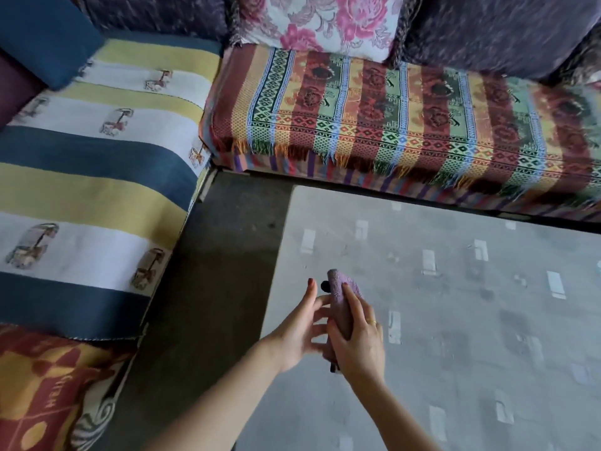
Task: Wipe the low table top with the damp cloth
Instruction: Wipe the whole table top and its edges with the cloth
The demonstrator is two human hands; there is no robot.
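**Cloth held above the near-left corner of the surface**

A rolled purple cloth (341,307) is gripped in the right hand (359,343), whose fingers are curled round it, one of them bearing a ring (374,322). The left hand (300,330) is held just beside the cloth with its fingers spread and fairly straight, their tips close to the roll. Both are seen over the grey patterned surface (455,304), near its left edge. A striped cushion (97,177) and a woven fringed cover (390,118) are seen behind.

The red-and-yellow woven cushion cover (42,385) at lower left bore dark letters too blurred to read.
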